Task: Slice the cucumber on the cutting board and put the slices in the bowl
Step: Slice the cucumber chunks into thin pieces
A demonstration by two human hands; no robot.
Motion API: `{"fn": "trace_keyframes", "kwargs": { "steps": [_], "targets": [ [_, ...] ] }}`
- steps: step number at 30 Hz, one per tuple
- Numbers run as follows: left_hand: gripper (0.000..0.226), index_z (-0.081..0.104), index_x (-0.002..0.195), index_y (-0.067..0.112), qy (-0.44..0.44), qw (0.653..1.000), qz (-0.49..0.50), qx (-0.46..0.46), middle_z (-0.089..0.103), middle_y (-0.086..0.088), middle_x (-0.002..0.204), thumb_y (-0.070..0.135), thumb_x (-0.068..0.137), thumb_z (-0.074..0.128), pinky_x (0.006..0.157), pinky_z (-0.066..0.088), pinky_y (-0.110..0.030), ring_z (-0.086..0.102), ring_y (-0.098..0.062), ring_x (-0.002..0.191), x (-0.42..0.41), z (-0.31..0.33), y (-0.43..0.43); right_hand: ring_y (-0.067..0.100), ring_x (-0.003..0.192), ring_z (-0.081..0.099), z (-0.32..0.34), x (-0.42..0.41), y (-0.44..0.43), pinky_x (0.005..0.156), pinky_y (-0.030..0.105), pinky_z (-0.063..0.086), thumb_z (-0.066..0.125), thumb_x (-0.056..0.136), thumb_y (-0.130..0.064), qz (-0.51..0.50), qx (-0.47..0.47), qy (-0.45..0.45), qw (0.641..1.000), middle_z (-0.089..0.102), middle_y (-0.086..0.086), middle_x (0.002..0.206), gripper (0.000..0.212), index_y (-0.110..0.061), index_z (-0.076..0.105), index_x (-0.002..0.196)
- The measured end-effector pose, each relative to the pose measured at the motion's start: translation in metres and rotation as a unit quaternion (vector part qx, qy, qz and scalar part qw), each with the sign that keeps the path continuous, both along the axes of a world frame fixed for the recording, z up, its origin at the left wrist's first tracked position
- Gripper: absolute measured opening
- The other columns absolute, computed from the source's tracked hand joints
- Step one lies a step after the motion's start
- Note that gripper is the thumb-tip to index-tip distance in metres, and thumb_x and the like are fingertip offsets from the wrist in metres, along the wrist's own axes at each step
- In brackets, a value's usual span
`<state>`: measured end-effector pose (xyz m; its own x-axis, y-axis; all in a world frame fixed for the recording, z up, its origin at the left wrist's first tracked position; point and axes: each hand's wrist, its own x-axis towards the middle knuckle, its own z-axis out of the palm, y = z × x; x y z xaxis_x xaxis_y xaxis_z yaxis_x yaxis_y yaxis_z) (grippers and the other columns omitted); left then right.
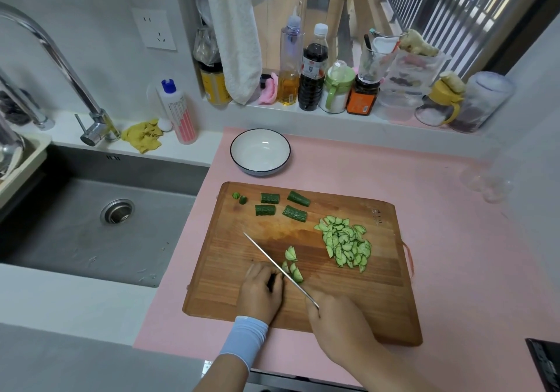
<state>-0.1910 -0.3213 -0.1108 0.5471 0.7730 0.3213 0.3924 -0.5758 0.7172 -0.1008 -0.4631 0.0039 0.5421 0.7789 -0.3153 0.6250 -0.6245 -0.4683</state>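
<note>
On the wooden cutting board (372, 294), my left hand (260, 291) curls over a dark cucumber piece, mostly hidden under its fingers. My right hand (336, 319) grips the handle of a knife (272, 263), whose blade runs diagonally just right of my left fingers. A few fresh half-round slices (292, 263) lie beside the blade. A larger heap of slices (347, 244) sits on the board's right half. Several uncut cucumber chunks (281, 207) and two small ends (239, 197) lie along the far edge. The white bowl (242, 149) with a dark rim stands empty beyond the board.
The board lies on a pink mat (439, 197). A steel sink (100, 219) with a tap (91, 110) is on the left. Bottles and jars (312, 76) line the windowsill behind. A clear glass (488, 179) stands at the right.
</note>
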Motion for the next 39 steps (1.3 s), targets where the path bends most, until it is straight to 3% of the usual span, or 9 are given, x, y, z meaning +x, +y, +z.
{"fn": "trace_keyframes", "kwargs": {
  "steps": [4, 11, 14, 16, 19, 28, 34, 37, 39],
  "targets": [
    [0.012, 0.063, 0.073, 0.013, -0.008, 1.000, 0.001, -0.001, 0.056, 0.002, 0.076, 0.019, 0.083, 0.060, 0.074, 0.039, -0.014, 0.052, -0.015, 0.075, 0.000, -0.001, -0.001, 0.027, 0.079, 0.061, 0.004, 0.001, -0.004, 0.063, 0.034, 0.036, 0.040, 0.102, -0.033, 0.000, -0.006, 0.013, 1.000, 0.063, 0.001, 0.076, 0.020, -0.031, 0.053, 0.088],
    [0.022, 0.064, 0.072, 0.010, 0.007, 1.000, -0.002, -0.001, 0.057, 0.002, 0.076, -0.006, 0.071, 0.078, 0.081, 0.036, -0.008, 0.050, -0.009, 0.077, -0.001, 0.001, 0.000, 0.014, 0.058, 0.042, -0.001, 0.007, 0.006, 0.049, 0.024, 0.026, 0.041, 0.103, -0.029, 0.012, -0.017, 0.047, 0.999, 0.043, -0.009, 0.057, 0.044, -0.040, 0.034, 0.061],
    [0.021, 0.063, 0.075, 0.011, 0.011, 1.000, -0.002, 0.004, 0.056, 0.002, 0.079, -0.005, 0.073, 0.077, 0.080, 0.036, -0.011, 0.050, -0.011, 0.079, -0.001, 0.001, 0.000, 0.017, 0.063, 0.046, -0.005, 0.009, 0.018, 0.047, 0.025, 0.028, 0.040, 0.102, -0.027, 0.023, -0.025, 0.040, 0.999, 0.044, -0.008, 0.060, 0.038, -0.041, 0.041, 0.067],
    [0.020, 0.063, 0.076, 0.010, 0.015, 1.000, -0.004, 0.009, 0.055, 0.001, 0.080, -0.005, 0.074, 0.076, 0.082, 0.033, -0.007, 0.049, -0.011, 0.080, -0.001, 0.001, -0.002, 0.019, 0.068, 0.049, -0.006, 0.009, 0.024, 0.054, 0.030, 0.032, 0.040, 0.102, -0.028, 0.025, -0.026, 0.034, 0.999, 0.053, -0.006, 0.069, 0.025, -0.035, 0.060, 0.088],
    [0.018, 0.063, 0.077, 0.009, 0.022, 1.000, -0.004, 0.014, 0.054, 0.000, 0.079, -0.004, 0.074, 0.076, 0.079, 0.033, -0.009, 0.048, -0.012, 0.080, -0.002, 0.000, -0.003, 0.022, 0.074, 0.056, -0.009, 0.009, 0.024, 0.063, 0.028, 0.036, 0.041, 0.101, -0.028, 0.024, -0.022, 0.016, 0.999, 0.069, 0.002, 0.087, 0.027, -0.032, 0.064, 0.115],
    [0.020, 0.062, 0.075, 0.010, 0.016, 1.000, 0.005, 0.018, 0.055, -0.001, 0.076, -0.004, 0.073, 0.077, 0.077, 0.034, -0.012, 0.048, -0.014, 0.077, -0.002, -0.001, -0.002, 0.025, 0.088, 0.062, -0.005, 0.003, 0.015, 0.065, 0.029, 0.033, 0.040, 0.102, -0.029, 0.029, 0.006, 0.006, 1.000, 0.067, -0.001, 0.098, 0.027, -0.034, 0.061, 0.118],
    [0.011, 0.058, 0.073, 0.012, 0.009, 1.000, 0.007, 0.020, 0.053, -0.001, 0.075, 0.008, 0.080, 0.066, 0.073, 0.037, -0.018, 0.048, -0.017, 0.075, -0.002, -0.003, -0.002, 0.024, 0.068, 0.050, 0.004, 0.000, -0.001, 0.061, 0.034, 0.036, 0.040, 0.104, -0.033, 0.018, -0.003, 0.002, 1.000, 0.055, -0.004, 0.071, 0.021, -0.032, 0.059, 0.095],
    [0.012, 0.057, 0.071, 0.012, 0.003, 1.000, 0.010, 0.018, 0.052, -0.001, 0.074, 0.014, 0.082, 0.060, 0.072, 0.035, -0.017, 0.047, -0.017, 0.074, -0.002, -0.001, -0.003, 0.023, 0.066, 0.051, 0.002, 0.001, -0.004, 0.060, 0.034, 0.036, 0.040, 0.103, -0.032, 0.014, -0.017, 0.010, 1.000, 0.050, -0.006, 0.064, 0.036, -0.035, 0.040, 0.067],
    [0.014, 0.058, 0.071, 0.011, 0.000, 1.000, 0.013, 0.016, 0.054, -0.001, 0.075, 0.006, 0.078, 0.068, 0.074, 0.034, -0.015, 0.048, -0.016, 0.075, -0.001, -0.002, -0.002, 0.019, 0.063, 0.049, 0.001, 0.002, -0.002, 0.059, 0.034, 0.036, 0.039, 0.103, -0.032, 0.011, -0.025, 0.018, 0.999, 0.047, -0.007, 0.061, 0.040, -0.034, 0.035, 0.063]
  ]
}}
